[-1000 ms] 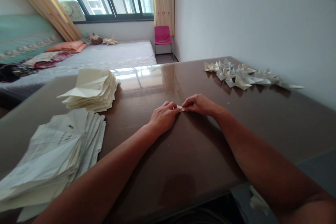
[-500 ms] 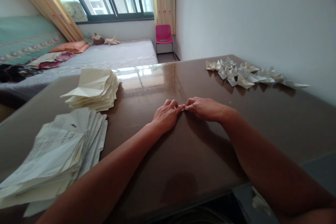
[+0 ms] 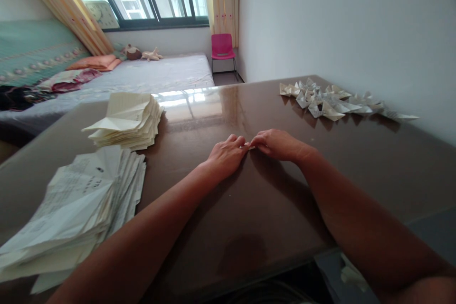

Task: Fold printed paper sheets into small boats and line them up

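At the middle of the table, a small folded piece of paper lies low between my fingertips, mostly hidden by them. My left hand is closed on its left side, fingers curled and pressed down. From the right, my right hand pinches the same paper, its fingertips nearly touching those of the left. Several folded paper shapes, some printed, sit in a cluster at the far right. To the left are a stack of cream paper sheets and, nearer, a stack of printed sheets.
The glossy brown table reaches to the white wall on the right. Beyond it are a bed and a pink chair below the window. Something whitish lies below the table's near edge.
My right hand has shifted slightly left and up, its fingers now lying closer over the folded paper. The left hand has barely moved. The stacks and the folded shapes stay put.
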A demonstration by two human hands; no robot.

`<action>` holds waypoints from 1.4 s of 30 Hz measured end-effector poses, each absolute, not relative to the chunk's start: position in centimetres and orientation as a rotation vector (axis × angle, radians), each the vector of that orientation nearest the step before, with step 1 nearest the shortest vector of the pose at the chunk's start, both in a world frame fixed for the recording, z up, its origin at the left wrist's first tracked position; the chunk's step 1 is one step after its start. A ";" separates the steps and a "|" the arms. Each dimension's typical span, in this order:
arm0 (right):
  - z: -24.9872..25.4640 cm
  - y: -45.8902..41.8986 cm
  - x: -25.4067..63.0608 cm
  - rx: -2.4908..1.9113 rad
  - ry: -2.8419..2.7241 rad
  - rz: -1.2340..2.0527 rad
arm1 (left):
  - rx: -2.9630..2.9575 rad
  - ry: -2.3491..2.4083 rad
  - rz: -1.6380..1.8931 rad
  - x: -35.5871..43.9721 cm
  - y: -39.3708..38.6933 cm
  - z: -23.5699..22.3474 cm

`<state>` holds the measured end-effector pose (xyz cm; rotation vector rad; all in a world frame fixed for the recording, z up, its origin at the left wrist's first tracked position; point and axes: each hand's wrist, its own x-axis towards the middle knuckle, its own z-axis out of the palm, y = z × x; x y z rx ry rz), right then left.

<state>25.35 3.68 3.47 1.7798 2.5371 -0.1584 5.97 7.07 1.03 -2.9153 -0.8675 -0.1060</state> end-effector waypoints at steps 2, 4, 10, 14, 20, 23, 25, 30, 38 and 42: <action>3.6 3.5 25.2 1.750 2.538 -0.157 | -2.904 -0.882 -0.089 6.0 7.0 1.1; 3.8 3.2 25.0 1.721 2.534 -0.166 | -2.897 -0.889 -0.083 6.1 6.9 1.2; 4.5 2.2 24.0 1.733 2.461 -0.144 | -2.896 -0.931 -0.139 5.9 6.9 0.9; 4.9 1.8 23.2 1.742 2.420 -0.091 | -2.890 -0.979 -0.167 6.0 7.0 0.7; 4.7 2.0 23.1 1.784 2.401 -0.089 | -2.902 -1.026 -0.195 6.0 7.1 0.7; 4.5 2.2 23.3 1.799 2.429 -0.078 | -2.893 -1.015 -0.211 5.9 7.2 0.6; 4.4 2.3 23.5 1.785 2.443 -0.077 | -2.862 -1.010 -0.199 5.8 7.2 0.6; 4.4 1.9 23.4 1.752 2.427 -0.063 | -2.784 -1.025 -0.114 5.7 6.9 1.0; 4.0 2.5 23.4 1.762 2.465 -0.008 | -2.786 -0.969 0.036 5.1 7.2 1.3; 3.9 2.6 23.5 1.780 2.483 0.006 | -2.791 -1.005 0.071 5.2 7.2 1.5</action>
